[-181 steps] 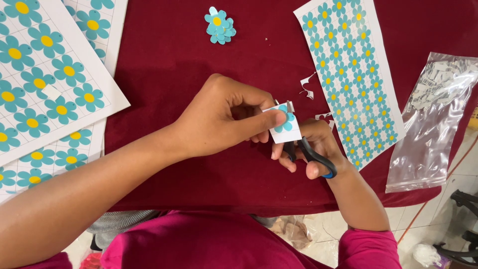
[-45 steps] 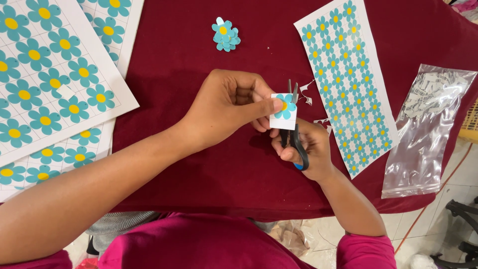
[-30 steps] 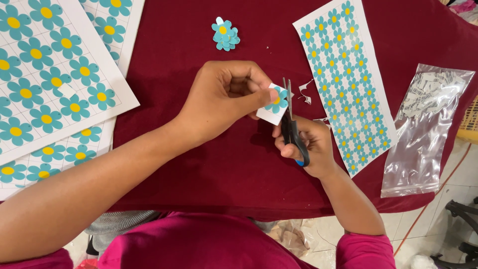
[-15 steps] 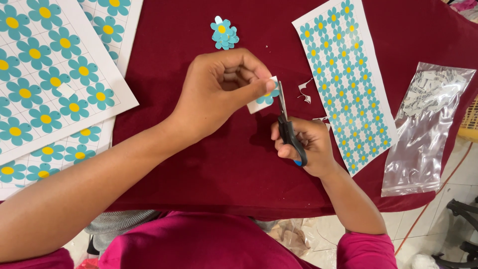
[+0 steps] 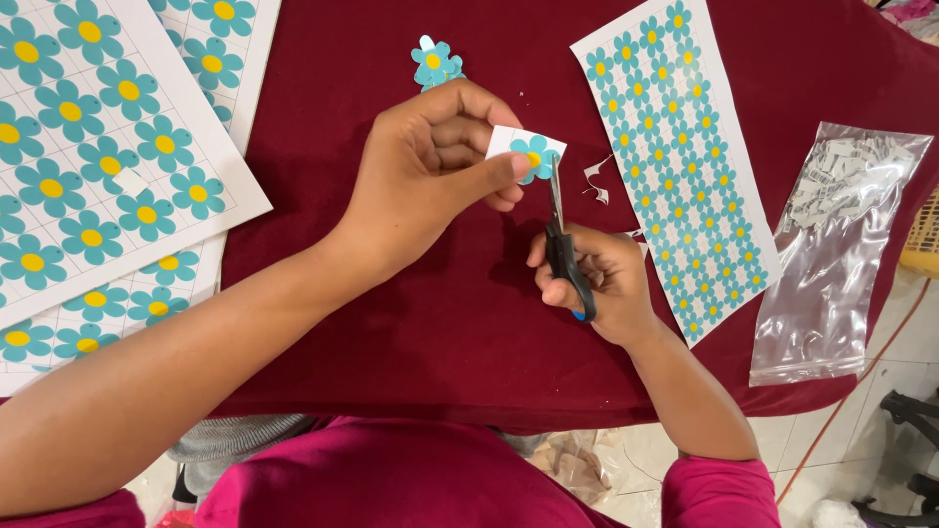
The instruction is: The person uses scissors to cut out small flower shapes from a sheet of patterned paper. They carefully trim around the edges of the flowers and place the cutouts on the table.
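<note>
Dark red cloth over the worktop (image 5: 411, 323), pale tiled floor showing past the near edge, and paper everywhere. The person sits right up against the edge in a magenta top, both bare arms out over the cloth.

The left hand (image 5: 430, 171) has a small white paper square (image 5: 528, 152) with a teal daisy and yellow centre on it, pinched between thumb and the other fingers (image 5: 489, 174), so those fingers are closed on the paper and holding it up just above the cloth. The right hand (image 5: 592, 284) is wrapped around the black handles of a small pair of scissors (image 5: 562, 244), fingers closed tight on them. The blades point up and away from the person and meet the square at its right edge, right by the flower. Can't really tell how far apart the blades are from here.

Just right of the square there are a few tiny white paper scraps (image 5: 595, 181) lying on the cloth. Further back sits a little stack of cut-out flowers (image 5: 435, 64). To the right is a long sheet of small daisies (image 5: 685, 156), lying at a slant, and beyond it a clear plastic zip bag (image 5: 831, 264) with paper bits in its top end, hanging partly over the worktop's edge. Over on the left are big grid sheets of larger daisies (image 5: 98, 147), overlapping each other.
</note>
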